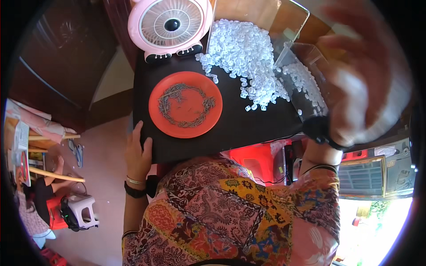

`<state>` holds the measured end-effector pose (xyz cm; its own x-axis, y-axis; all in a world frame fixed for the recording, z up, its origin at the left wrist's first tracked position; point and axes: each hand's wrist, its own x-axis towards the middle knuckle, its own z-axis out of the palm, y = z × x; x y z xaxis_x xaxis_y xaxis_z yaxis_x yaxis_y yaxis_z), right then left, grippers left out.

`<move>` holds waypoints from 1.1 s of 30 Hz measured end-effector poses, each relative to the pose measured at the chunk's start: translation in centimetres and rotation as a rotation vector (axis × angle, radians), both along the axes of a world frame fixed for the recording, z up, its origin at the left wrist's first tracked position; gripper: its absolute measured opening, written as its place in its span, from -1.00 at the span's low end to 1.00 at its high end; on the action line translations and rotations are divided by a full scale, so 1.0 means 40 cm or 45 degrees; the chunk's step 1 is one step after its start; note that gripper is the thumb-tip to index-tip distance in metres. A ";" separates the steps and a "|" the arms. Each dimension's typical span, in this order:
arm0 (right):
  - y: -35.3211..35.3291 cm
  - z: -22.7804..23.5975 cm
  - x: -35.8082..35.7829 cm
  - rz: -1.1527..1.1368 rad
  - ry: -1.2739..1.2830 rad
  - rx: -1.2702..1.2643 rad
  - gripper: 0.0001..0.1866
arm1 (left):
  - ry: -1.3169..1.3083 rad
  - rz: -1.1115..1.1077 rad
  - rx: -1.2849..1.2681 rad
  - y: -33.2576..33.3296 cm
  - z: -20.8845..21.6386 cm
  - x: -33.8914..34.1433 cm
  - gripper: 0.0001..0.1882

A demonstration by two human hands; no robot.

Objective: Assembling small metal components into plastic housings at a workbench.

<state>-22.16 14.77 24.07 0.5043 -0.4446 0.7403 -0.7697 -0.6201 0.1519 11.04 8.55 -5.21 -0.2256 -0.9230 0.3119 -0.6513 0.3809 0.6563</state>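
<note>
My left hand (139, 153) rests at the left edge of the dark table (186, 150), its thumb and forefinger apart and nothing held. My right hand (368, 75) is raised close at the upper right, and motion smears its fingers, so I cannot see whether they hold anything. Between the hands, nearer the left, sits an orange-red plate (155, 119) with many small dark screws (208, 104) lying in a rough ring. A heap of small white plastic pieces with holes (244, 48) spreads across the far side. Right of it, a clear plastic box (288, 55) contains more of them, partly behind my right hand.
A pink fan (171, 25) stands at the far left of the table. A red stool (253, 159) is under the near edge. On the floor to the left are a pale stool (83, 210), slippers (76, 153) and another person's leg (57, 181).
</note>
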 end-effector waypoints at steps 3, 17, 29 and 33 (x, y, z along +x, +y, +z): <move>-0.112 -0.155 0.012 -0.118 -0.105 0.213 -0.70 | -0.027 0.000 -0.058 0.009 -0.012 0.012 -0.47; -0.397 -0.593 -0.034 -0.483 -0.125 0.931 -0.67 | -0.046 0.071 -0.416 0.021 0.017 -0.011 -0.60; -0.464 -0.609 -0.031 -0.663 0.083 0.956 -0.78 | 0.191 -0.201 -0.250 0.023 0.070 -0.072 -0.68; -0.498 -0.633 -0.036 -0.665 0.121 0.919 -0.80 | 0.121 -0.292 -0.310 0.033 0.060 -0.088 -0.65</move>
<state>-23.59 -5.16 -1.24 0.1518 -0.9759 0.1569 -0.9846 -0.1632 -0.0622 7.51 9.87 -2.82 -0.3783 -0.7472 0.5464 -0.4709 0.6635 0.5814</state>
